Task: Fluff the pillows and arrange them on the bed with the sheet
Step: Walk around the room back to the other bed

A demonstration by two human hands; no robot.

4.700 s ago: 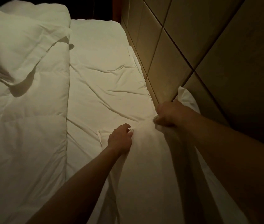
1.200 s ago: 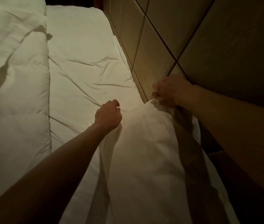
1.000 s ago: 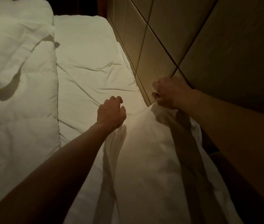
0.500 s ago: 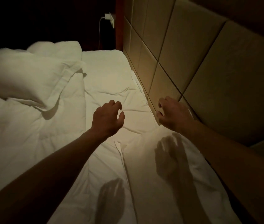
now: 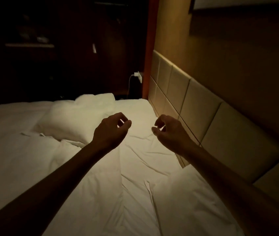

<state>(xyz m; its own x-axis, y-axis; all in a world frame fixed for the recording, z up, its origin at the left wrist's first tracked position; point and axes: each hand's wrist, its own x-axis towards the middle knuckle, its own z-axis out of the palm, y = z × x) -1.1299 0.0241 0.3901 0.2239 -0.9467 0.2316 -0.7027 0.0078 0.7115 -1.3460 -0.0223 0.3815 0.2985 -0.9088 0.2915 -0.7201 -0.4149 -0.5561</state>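
— Above the sheet (image 5: pixel 135 160), how were the hands held?

— Left hand (image 5: pixel 109 132) and right hand (image 5: pixel 168 133) both hung in the air, near each other but apart, backs toward the camera. On each, the fingers were loosely curled inward with the thumb close to the forefinger. Nothing was between them, and neither touched cloth.

— Pillows?

— Two logged. The near pillow (image 5: pixel 195 201) lay flat at lower right, partly under the right forearm, with one long edge against the padded headboard (image 5: pixel 203 108). It was nearer the camera than the right hand. The far pillow (image 5: pixel 70 123) lay on the duvet (image 5: pixel 16 159), left of the left hand, with one corner near that wrist.

— Sheet condition?

— White and creased, exposed in a strip between duvet and headboard.

— Any writing or labels?

— Too dim to read any. A white charger (image 5: pixel 138 75) sat plugged in past the far end of the headboard, with its cable (image 5: pixel 129 86) hanging down. Objects on the dark shelf (image 5: pixel 29 45) could not be made out.
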